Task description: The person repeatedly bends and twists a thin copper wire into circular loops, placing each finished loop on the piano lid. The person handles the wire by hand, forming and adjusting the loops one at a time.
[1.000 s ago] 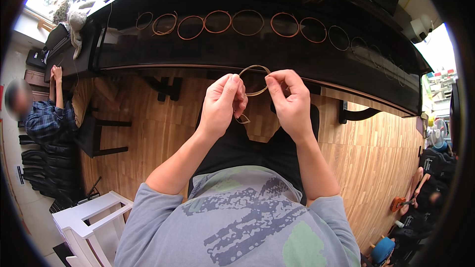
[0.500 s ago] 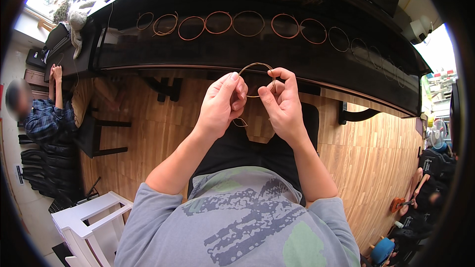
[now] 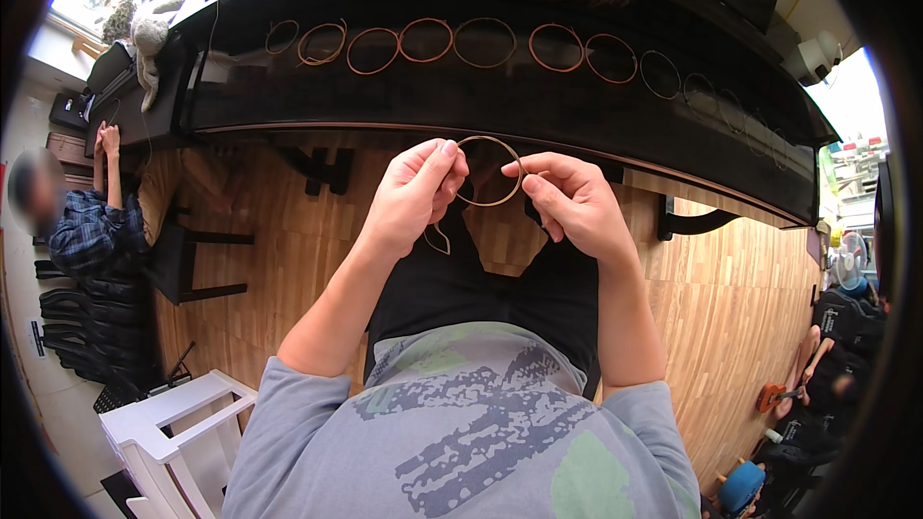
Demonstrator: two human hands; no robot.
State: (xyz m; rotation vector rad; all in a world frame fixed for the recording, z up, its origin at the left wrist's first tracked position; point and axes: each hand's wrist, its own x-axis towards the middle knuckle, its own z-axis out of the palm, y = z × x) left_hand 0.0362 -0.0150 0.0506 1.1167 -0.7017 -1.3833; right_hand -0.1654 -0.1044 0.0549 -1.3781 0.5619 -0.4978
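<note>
A brass-coloured coil of thin wire string is stretched between my two hands, just in front of the black lid's edge. My left hand is closed, thumb and fingers pinching the coil's left side. A loose bent end of the string hangs below that hand. On the coil's right side, the thumb and forefinger of my right hand are closed on it. Beyond my hands, several round coils of wire lie in a row on the glossy black piano-like surface, among them a copper-coloured coil.
At the left sits a person in a plaid shirt, hands raised at a dark table's edge. A dark stool and a white wooden frame stand on my left. Far right are a fan and a small orange ukulele-like instrument.
My right hand has moved right and slightly down, turning more sideways. My left hand has shifted a little left. The coil now shows as a fuller ring.
</note>
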